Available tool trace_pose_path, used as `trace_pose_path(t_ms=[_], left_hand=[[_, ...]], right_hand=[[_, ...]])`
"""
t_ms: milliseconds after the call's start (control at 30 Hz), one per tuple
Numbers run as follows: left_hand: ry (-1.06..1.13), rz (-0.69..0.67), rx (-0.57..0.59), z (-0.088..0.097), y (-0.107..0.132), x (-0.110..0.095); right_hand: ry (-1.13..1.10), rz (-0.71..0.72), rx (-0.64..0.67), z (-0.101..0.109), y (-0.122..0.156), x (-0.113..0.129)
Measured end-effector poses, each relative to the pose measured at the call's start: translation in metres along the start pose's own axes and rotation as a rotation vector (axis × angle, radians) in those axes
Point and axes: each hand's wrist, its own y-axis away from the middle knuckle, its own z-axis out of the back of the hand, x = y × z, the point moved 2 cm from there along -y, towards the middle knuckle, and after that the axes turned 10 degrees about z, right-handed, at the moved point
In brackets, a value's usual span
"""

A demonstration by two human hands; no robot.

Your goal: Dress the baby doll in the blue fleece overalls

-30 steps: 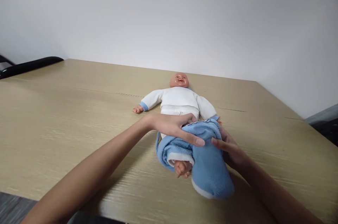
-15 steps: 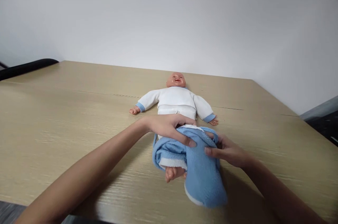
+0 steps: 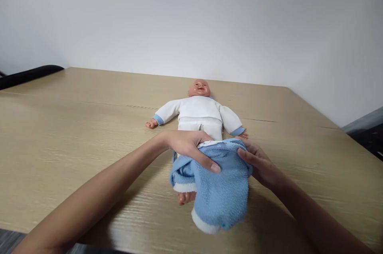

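Note:
A baby doll in a white top with blue cuffs lies on its back, head away from me. Blue terry trousers with white cuffs are bunched around its legs. One of the doll's feet pokes out of the left cuff; the right trouser leg hangs toward me and hides the other foot. My left hand grips the waistband, thumb on the outside and fingers tucked behind the cloth. On the right side of the waistband, my right hand pinches the fabric, its fingers partly hidden.
The doll lies on a light wooden table with a seam across it. A pale wall rises behind the far edge. Dark chair-like shapes stand at the left edge and right edge.
My right hand has moved up a little along the waistband. The right trouser leg has spread wider and swung left, while the waistband has been drawn further over.

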Motion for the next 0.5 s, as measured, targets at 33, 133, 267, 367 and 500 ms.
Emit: trace_pose_path(t_ms=[33, 133, 267, 367, 500], left_hand=[[0.004, -0.005, 0.001, 0.000, 0.000, 0.000], [0.011, -0.076, 0.003, 0.001, -0.003, 0.001], [-0.028, -0.143, -0.041, 0.004, -0.006, 0.005], [-0.024, -0.097, -0.048, 0.005, -0.005, 0.009], [0.105, -0.022, 0.081, 0.000, -0.002, 0.010]], right_hand=[[0.016, -0.010, 0.022, 0.001, 0.001, -0.001], [0.063, -0.091, 0.167, 0.001, 0.006, -0.001], [0.087, -0.165, 0.341, -0.005, 0.017, 0.002], [0.092, -0.140, 0.287, -0.004, 0.020, 0.000], [0.027, -0.051, 0.086, -0.002, 0.019, -0.008]])
